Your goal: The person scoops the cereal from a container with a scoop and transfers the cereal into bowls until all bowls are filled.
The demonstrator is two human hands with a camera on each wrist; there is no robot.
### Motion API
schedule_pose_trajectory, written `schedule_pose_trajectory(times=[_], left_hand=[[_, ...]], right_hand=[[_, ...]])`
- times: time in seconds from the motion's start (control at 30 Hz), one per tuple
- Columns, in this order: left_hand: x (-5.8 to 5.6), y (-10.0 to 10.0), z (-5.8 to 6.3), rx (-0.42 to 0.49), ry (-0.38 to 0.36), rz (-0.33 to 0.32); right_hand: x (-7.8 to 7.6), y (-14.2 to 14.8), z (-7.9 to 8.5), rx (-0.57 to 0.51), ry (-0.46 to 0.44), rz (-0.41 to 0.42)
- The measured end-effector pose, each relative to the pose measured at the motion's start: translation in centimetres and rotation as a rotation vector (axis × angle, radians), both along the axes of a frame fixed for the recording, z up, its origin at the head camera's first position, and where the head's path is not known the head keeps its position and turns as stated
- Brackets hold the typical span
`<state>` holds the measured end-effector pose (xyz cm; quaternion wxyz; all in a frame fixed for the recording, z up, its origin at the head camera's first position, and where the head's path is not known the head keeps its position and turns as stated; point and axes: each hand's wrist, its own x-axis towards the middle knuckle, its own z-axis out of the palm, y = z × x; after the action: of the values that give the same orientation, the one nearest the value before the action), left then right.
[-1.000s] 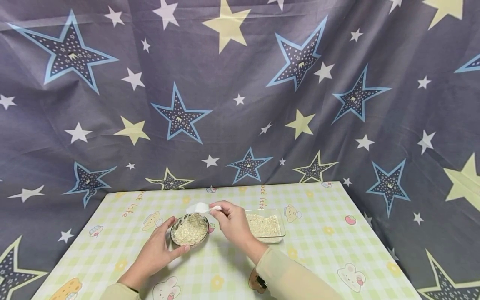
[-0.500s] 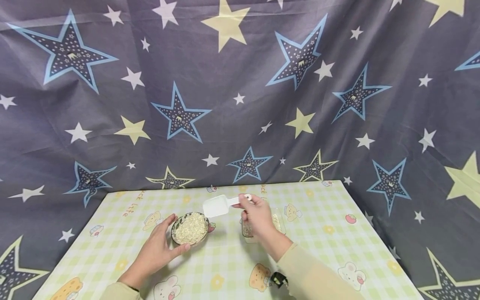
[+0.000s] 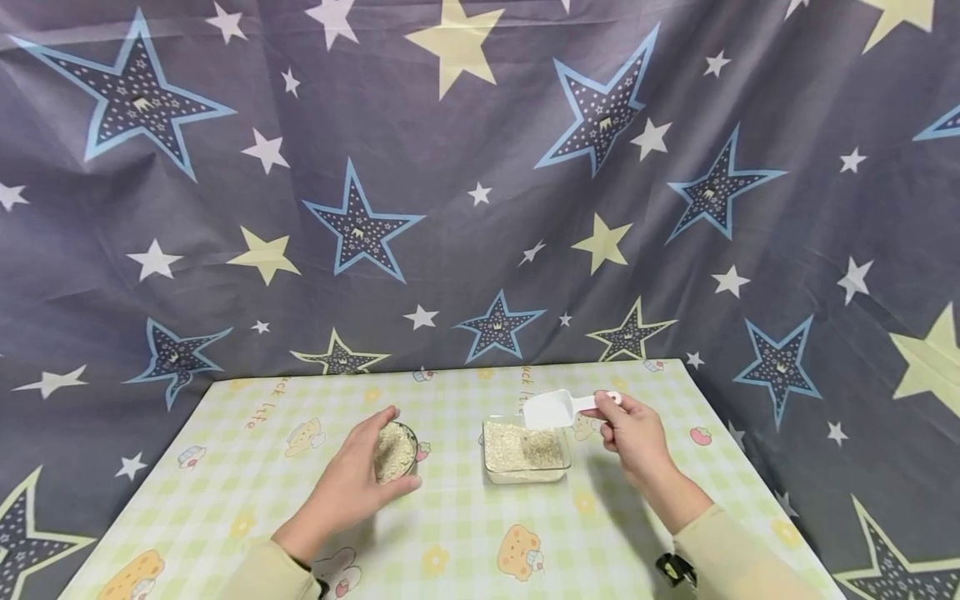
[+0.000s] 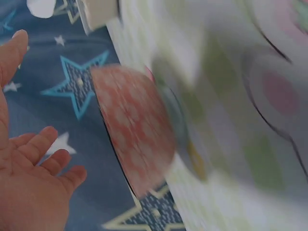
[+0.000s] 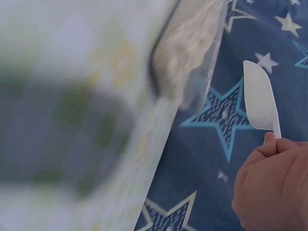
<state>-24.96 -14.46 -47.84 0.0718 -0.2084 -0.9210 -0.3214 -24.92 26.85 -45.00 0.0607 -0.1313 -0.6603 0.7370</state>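
My left hand (image 3: pixel 351 482) hovers over the near left side of a small round bowl heaped with oat flakes (image 3: pixel 395 452) and partly covers it in the head view. In the left wrist view the fingers are loosely spread and apart from the bowl (image 4: pixel 134 130), whose outside is coral pink with pale flowers. My right hand (image 3: pixel 639 440) pinches the handle of a white plastic scoop (image 3: pixel 550 410). The scoop is above the back right of a clear rectangular glass container (image 3: pixel 527 477), which also holds oat flakes with a shadow on them.
A table with a green-checked cartoon cloth (image 3: pixel 435 525) carries both vessels, the bowl left and the container right of centre. Behind the table's far edge hangs a dark curtain (image 3: pixel 450 200) printed with stars.
My right hand has carried the scoop from above the bowl rightward to the glass container. The left hand has released the bowl's side and lifted slightly over it. The bowl stays put.
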Motion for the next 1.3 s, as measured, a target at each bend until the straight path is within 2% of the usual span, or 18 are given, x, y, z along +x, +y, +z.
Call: schedule_pose_trajectory(times=[0.17, 0.33, 0.5, 0.63, 0.77, 0.93, 1.3], left_hand=[[0.0, 2.7, 0.4, -0.005, -0.009, -0.053], [-0.3, 5.9, 0.4, 0.000, -0.029, -0.110], [-0.9, 8.5, -0.6, -0.007, -0.074, -0.150], [-1.5, 10.1, -1.7, -0.033, -0.114, -0.144], [-2.1, 11.1, -2.1, -0.055, -0.150, -0.124], [-2.7, 11.9, -2.3, -0.034, -0.146, -0.136], [-3.1, 12.1, -2.3, -0.020, -0.159, -0.131]], right_hand=[[0.7, 1.8, -0.3, 0.061, -0.010, -0.010], [0.6, 2.1, -0.9, 0.104, -0.006, -0.026], [0.2, 1.2, -1.4, 0.147, 0.018, -0.016], [-0.3, 0.5, -1.9, 0.171, 0.037, -0.006], [-0.6, 0.2, -2.4, 0.194, 0.047, 0.010], [-0.7, -0.1, -2.7, 0.207, 0.053, 0.017], [-1.0, -0.8, -3.0, 0.219, 0.074, 0.018]])
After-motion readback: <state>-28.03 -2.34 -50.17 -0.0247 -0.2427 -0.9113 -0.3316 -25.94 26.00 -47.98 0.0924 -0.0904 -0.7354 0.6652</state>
